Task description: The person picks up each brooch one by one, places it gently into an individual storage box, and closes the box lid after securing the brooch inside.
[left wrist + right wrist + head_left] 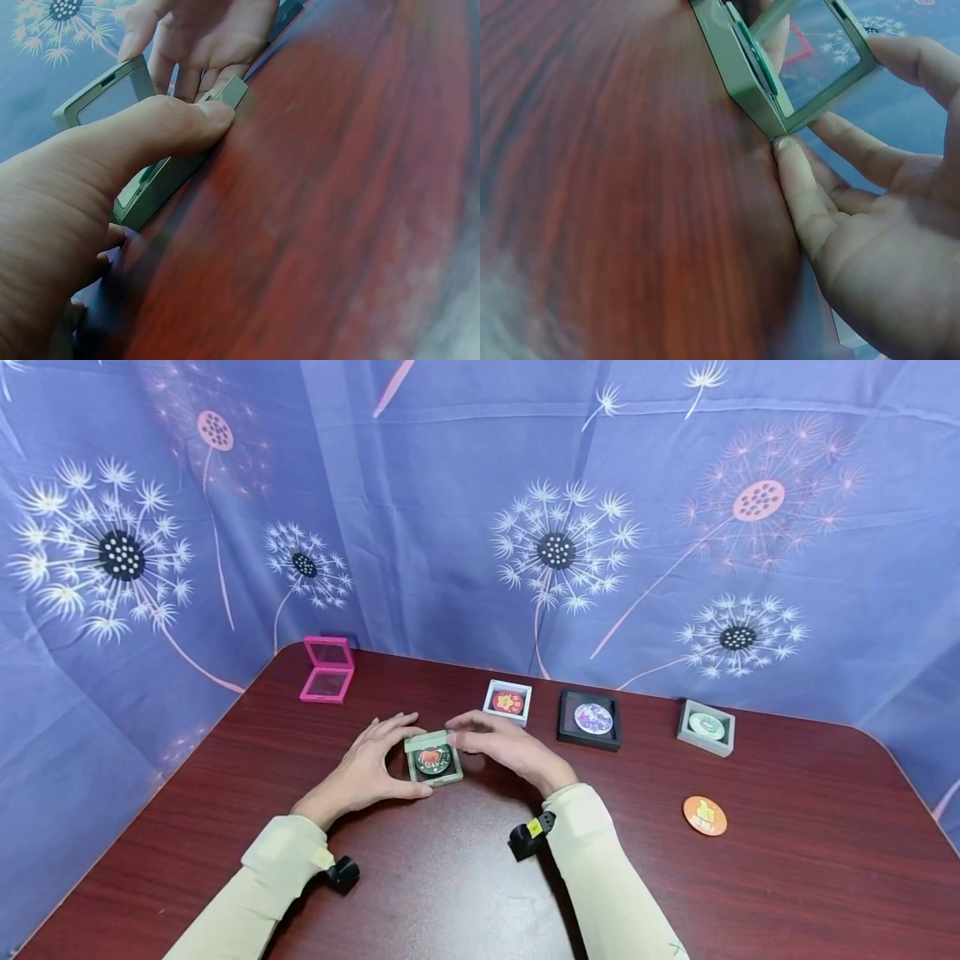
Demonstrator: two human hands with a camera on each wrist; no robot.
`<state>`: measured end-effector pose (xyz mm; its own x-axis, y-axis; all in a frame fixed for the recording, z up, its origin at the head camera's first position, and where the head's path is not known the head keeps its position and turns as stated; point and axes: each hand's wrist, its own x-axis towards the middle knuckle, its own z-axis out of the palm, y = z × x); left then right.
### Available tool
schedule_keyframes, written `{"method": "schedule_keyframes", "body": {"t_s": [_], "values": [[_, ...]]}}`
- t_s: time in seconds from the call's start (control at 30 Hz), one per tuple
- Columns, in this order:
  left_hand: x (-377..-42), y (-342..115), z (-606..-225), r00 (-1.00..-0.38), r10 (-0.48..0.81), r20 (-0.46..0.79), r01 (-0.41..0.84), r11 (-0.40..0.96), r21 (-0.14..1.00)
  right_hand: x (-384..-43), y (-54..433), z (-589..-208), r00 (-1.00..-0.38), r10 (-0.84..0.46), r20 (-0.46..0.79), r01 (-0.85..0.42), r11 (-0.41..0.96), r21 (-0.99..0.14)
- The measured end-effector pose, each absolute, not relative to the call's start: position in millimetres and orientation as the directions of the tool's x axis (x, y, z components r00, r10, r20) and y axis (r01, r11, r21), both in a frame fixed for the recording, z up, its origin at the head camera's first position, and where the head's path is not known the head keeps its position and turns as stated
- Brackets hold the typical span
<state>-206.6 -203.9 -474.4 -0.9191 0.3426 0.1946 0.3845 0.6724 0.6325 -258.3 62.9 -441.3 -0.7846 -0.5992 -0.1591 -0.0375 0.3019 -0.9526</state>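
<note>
A small pale-green display case (436,767) sits on the table with its hinged lid (832,97) tilted partly up. Inside its base lies a round dark-green badge (432,759) with a red picture. My left hand (360,777) grips the base from the left, thumb along the near edge and fingers around the far side. On the right, my right hand (510,748) holds the raised lid's edge by the fingertips, and other fingers touch the base corner in the right wrist view (900,217).
An open pink case (327,683) stands at the back left. Behind my right hand is a white case (519,689) with a red badge. Farther right are a black case (589,741) and a grey case (705,745), each with a badge. An orange badge (705,816) lies loose.
</note>
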Motion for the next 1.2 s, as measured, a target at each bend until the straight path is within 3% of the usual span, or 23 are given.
{"method": "schedule_keyframes", "body": {"t_s": [0.77,1.2], "values": [[-208.1,-204.8,-476.3,-0.911,0.354,0.212,0.405,0.664,0.629,-264.5,64.3,-444.4,-0.711,-0.681,-0.174,-0.024,0.271,-0.962],[-204.5,-214.3,-468.0,-0.932,0.347,0.104,0.318,0.644,0.696,-262.9,62.7,-443.4,-0.720,-0.676,-0.160,-0.068,0.299,-0.952]]}}
